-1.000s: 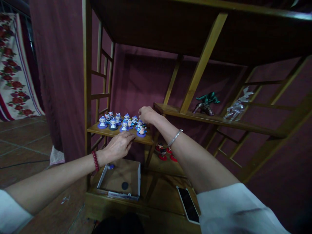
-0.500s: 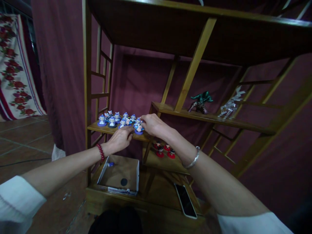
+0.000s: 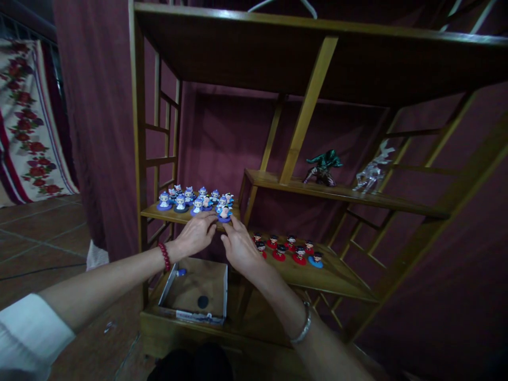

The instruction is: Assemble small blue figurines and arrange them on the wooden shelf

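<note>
A small purple-and-white figurine (image 3: 224, 213) on a round purple base stands at the front right edge of the upper left shelf (image 3: 161, 214). From its left, my left hand (image 3: 195, 234) reaches in with the fingertips at the base, fingers bent and thumb apart. On the other side, my right hand (image 3: 243, 247) has its index fingertip by the base's right edge, with the thumb apart and lower. Neither hand is closed round the figurine. Several similar figurines (image 3: 181, 202) stand in rows to the left and behind it.
Below is a shallow open box (image 3: 226, 291) with a small purple piece (image 3: 181, 272) and a dark disc (image 3: 202, 302). Several red-based figurines (image 3: 300, 256) and a blue-based one (image 3: 316, 260) stand on the lower shelf. Higher right are a green-caped figure (image 3: 324, 165) and a clear statuette (image 3: 373, 169).
My right hand has moved down and left from behind the front figurine to its front right side. My left hand stays beside it. More of the lower shelf's figurines now show.
</note>
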`<action>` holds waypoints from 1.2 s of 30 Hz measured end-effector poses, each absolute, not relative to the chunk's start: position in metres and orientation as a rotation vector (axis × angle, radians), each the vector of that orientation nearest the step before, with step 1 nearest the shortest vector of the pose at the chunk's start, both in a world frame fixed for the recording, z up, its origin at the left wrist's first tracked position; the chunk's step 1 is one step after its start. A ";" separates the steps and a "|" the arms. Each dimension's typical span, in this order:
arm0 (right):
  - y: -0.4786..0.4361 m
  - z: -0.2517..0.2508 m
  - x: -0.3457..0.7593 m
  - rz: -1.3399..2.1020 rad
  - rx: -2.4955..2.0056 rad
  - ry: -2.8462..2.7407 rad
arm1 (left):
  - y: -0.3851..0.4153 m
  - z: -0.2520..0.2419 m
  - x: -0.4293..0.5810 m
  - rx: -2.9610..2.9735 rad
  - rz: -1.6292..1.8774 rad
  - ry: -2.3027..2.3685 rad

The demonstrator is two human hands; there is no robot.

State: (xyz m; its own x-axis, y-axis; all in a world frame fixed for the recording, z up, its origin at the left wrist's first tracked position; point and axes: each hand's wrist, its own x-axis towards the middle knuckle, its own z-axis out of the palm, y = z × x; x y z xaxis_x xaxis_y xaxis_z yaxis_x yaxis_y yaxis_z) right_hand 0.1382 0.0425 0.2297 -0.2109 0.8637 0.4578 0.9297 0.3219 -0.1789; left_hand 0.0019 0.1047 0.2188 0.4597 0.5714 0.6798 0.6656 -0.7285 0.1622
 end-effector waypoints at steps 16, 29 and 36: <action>0.049 0.230 0.136 -0.266 -1.588 -2.143 | 0.108 0.224 0.002 -2.656 -1.094 -1.129; 0.050 0.230 0.134 -0.299 -1.656 -2.150 | 0.108 0.222 0.003 -2.654 -1.126 -1.102; 0.052 0.230 0.133 -0.302 -1.630 -2.139 | 0.113 0.216 0.002 -2.639 -1.187 -1.059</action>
